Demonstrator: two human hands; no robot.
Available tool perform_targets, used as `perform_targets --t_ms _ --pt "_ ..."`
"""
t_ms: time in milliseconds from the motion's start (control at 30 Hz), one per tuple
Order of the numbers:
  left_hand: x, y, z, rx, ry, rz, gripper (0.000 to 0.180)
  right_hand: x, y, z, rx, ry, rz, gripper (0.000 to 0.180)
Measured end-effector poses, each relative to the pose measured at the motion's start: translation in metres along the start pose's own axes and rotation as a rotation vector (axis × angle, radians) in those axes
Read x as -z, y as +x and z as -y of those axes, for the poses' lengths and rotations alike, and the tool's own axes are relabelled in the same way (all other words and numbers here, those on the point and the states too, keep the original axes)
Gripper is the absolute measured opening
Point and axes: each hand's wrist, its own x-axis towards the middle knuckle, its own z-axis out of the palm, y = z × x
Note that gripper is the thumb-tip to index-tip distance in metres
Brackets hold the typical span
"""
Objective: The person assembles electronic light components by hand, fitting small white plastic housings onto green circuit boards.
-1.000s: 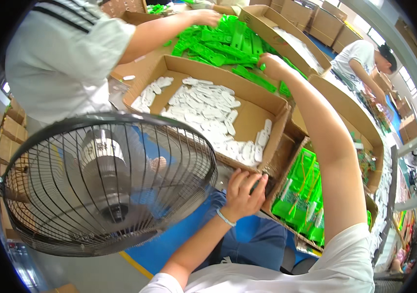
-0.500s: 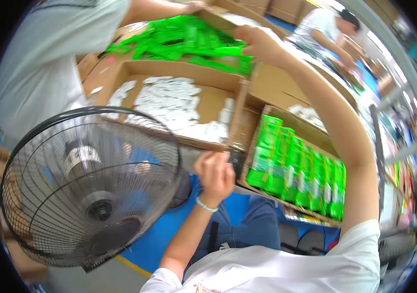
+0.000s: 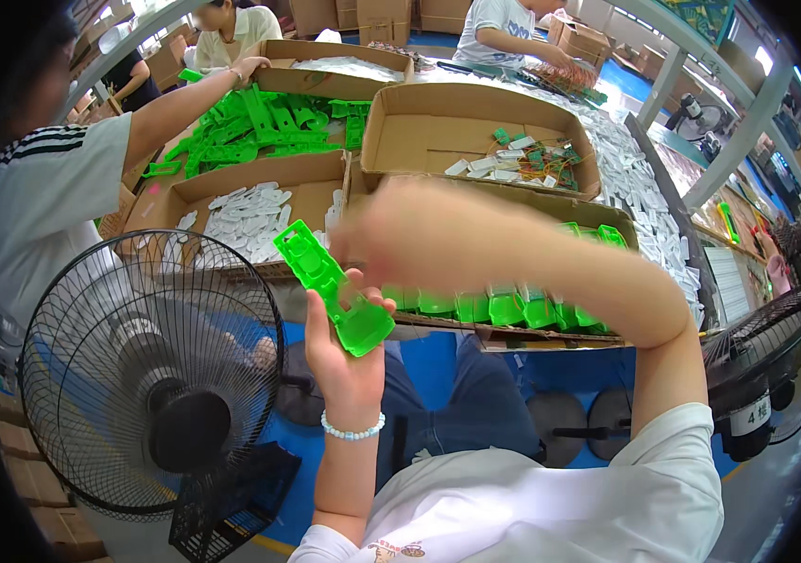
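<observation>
In my left hand (image 3: pixel 344 375) lies a bright green plastic shell (image 3: pixel 363 328), tilted, its hollow ribbed inside facing up. The thumb and fingers close around its lower part. My right hand (image 3: pixel 410 230) is smeared by motion beside the shell's upper half, so its fingers and anything in them cannot be made out. Under my right forearm, a carton holds a row of green shells (image 3: pixel 506 308), partly hidden. Small white plastic pieces (image 3: pixel 249 218) lie in a shallow carton left of my hands.
A carton (image 3: pixel 419 131) beyond my right hand holds green circuit boards with wires (image 3: pixel 551 164) and white pieces. Loose green shells (image 3: pixel 241 127) are heaped farther left. A black fan (image 3: pixel 152 375) stands at left, another fan (image 3: pixel 762 375) at right. A co-worker's arm (image 3: pixel 185 108) reaches across the far left.
My left hand now holds a green shell it did not have before. My right hand has come back from the far heap to near my left hand. The view has shifted.
</observation>
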Motion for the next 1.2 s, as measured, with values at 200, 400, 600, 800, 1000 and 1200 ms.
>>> perform_targets --t_ms 200,400,600,800,1000,1200 --pt "0.012 -0.049 0.001 0.069 0.025 0.005 0.036 0.043 -0.036 -0.241 -0.559 -0.438 -0.227 0.028" --pt "0.053 -0.109 -0.012 0.178 0.056 -0.065 0.038 -0.017 -0.077 -0.319 -1.118 -0.393 -0.005 0.026" --pt "0.068 -0.140 -0.011 0.153 0.150 -0.176 0.033 -0.032 -0.067 -0.317 -1.289 -0.225 -0.245 0.030" --pt "0.065 -0.134 -0.010 0.168 0.160 -0.149 0.030 -0.036 -0.076 -0.333 -1.279 -0.218 -0.391 0.028" --pt "0.055 -0.127 -0.013 0.119 0.240 -0.105 0.033 -0.009 -0.058 -0.299 -0.806 0.011 -0.759 0.018" --pt "0.026 -0.091 -0.008 -0.039 0.390 0.006 0.033 0.037 -0.035 -0.210 -0.346 0.369 -1.001 0.015"
